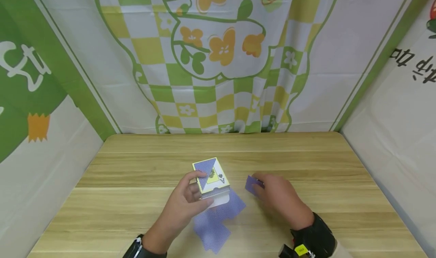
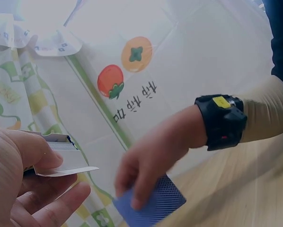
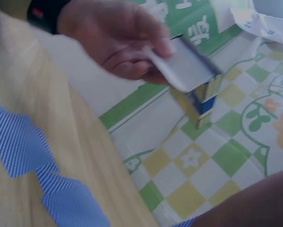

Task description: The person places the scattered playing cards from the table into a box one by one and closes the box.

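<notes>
My left hand (image 1: 180, 203) grips a playing card box (image 1: 212, 174) by its sides, the ace design facing up. At the near end the box's white flap (image 1: 221, 200) hangs open, and in the left wrist view the edges of white cards (image 2: 63, 145) show inside. To the right, my right hand (image 1: 279, 195) pinches a blue-backed playing card (image 1: 251, 185) between thumb and fingers, apart from the box. Below the box several blue-backed cards (image 1: 212, 227) lie loosely overlapped on the table, some partly hidden by the box and left hand.
The wood-grain table (image 1: 136, 163) carries the loose cards near its front middle. A checkered, flowered cloth (image 1: 218, 95) hangs along the back edge. Printed cloth walls (image 1: 391, 129) stand close on the left and right sides.
</notes>
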A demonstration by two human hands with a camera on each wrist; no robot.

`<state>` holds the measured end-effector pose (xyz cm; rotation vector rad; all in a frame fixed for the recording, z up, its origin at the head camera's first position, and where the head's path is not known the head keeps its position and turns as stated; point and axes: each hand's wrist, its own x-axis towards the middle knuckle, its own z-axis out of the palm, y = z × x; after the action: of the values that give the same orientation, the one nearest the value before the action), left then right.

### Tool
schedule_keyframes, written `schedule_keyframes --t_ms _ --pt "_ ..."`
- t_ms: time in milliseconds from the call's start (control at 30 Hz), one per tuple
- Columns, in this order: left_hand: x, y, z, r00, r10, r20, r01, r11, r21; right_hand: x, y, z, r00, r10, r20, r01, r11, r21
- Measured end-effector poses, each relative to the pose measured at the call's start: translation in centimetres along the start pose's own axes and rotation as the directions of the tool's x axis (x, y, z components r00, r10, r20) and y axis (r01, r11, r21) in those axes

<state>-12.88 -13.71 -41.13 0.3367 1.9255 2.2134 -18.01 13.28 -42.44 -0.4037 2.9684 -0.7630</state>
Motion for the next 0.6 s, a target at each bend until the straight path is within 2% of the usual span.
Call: schedule_keyframes --t_ms 100,167,300,400,600 --pt "0.1 -0.1 -0.1 1.0 0.004 0.0 -0.004 1.0 -0.007 -0.1 -0.2 -0.9 1.0 -0.007 -0.005 0.008 0.988 0.155" --pt "0.1 -0.1 -0.1 1.0 0.009 0.0 -0.009 1.0 -0.01 -0.2 -0.4 -1.5 0.999 -0.029 0.037 0.016 0.951 0.308" --pt "0.1 -0.1 -0.1 1.0 0.013 -0.007 -0.013 1.0 -0.009 -0.8 -1.2 -2.7 0.983 -0.099 0.157 -0.013 0.807 0.59" --pt "0.1 -0.1 -0.2 1.0 0.011 -0.009 -0.011 1.0 -0.006 -1.4 -1.6 -3.3 0.969 -0.145 0.2 -0.027 0.743 0.669" --pt "0.1 -0.1 -0.3 1.0 0.016 -0.015 -0.016 1.0 -0.007 -1.9 -2.2 -3.6 0.968 -0.127 0.215 -0.064 0.707 0.705"
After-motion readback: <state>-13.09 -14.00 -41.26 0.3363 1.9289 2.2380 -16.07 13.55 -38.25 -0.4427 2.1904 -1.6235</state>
